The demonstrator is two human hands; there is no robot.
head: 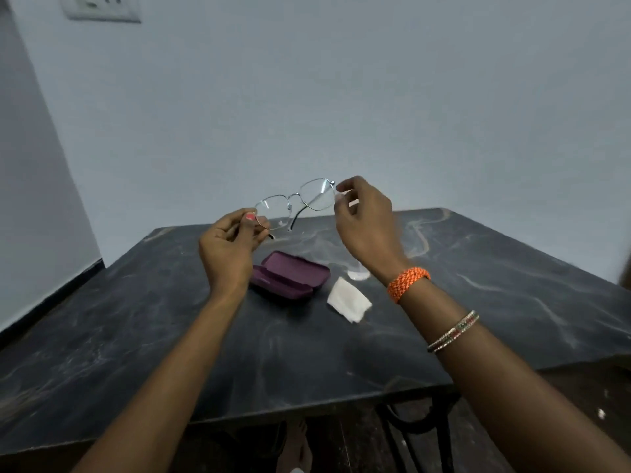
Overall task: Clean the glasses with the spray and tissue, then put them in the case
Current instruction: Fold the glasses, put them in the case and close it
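Observation:
Thin metal-framed glasses (294,203) are held up in the air above the dark table (170,329), lenses facing me. My left hand (228,250) pinches the left end of the frame. My right hand (367,227) grips the right end at the hinge. Below them an open purple glasses case (290,276) lies on the table. A folded white tissue (349,299) lies just right of the case. A pale rounded object (358,274), mostly hidden behind my right wrist, sits beyond the tissue; I cannot tell whether it is the spray.
The table stands against a pale wall, with its far corner behind my hands. Its near edge drops off to a dark metal frame (416,428) and floor below. An orange band (408,283) and bangles circle my right wrist.

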